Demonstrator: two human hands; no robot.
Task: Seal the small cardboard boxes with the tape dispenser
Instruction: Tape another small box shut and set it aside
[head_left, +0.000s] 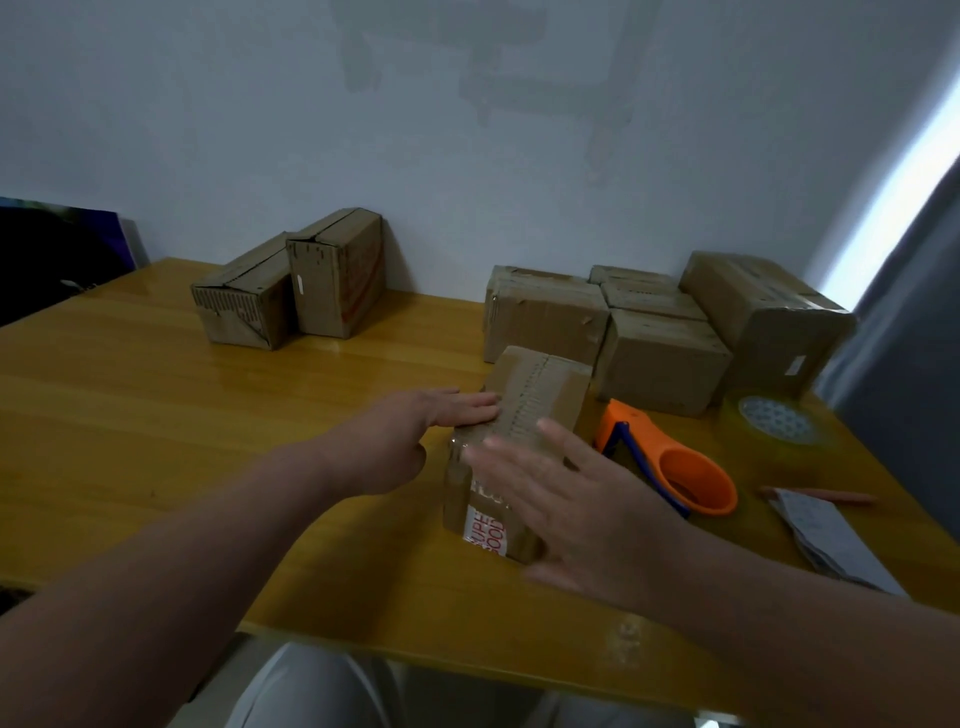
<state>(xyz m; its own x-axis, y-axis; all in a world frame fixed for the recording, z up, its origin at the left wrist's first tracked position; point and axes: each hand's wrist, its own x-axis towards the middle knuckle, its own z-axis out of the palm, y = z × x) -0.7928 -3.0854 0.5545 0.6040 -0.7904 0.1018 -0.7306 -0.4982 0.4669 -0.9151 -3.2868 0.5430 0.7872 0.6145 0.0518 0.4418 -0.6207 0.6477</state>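
Table: yellow wood, glossy, set against a pale wall.

Stack of sealed cardboard boxes: far right on the table, packed tight together, against the wall.

Pair of cardboard boxes: far left on the table, side by side and touching, the right one taller.

Small cardboard box: centre of the table, just in front of the right stack, long axis running away from the viewer, red and white print on the near face.

Left hand: fully opened, fingers straight and together, reaching in from the left with the forearm extended. Fingertips laid flat on the left edge of the box top. Nothing held.

Right hand: fully opened, fingers spread and straight, palm down over the near right corner of the box. Blurred; contact with the box not confirmable. Nothing held.

Tape dispenser: orange with a blue part, lying on the table just right of the box, partly behind the right hand, untouched.

Sheets of paper: near right edge of the table.

Clear tape roll: lying flat, beyond the dispenser, beside the right stack.

Pencil: reddish-brown, between the dispenser and the paper.
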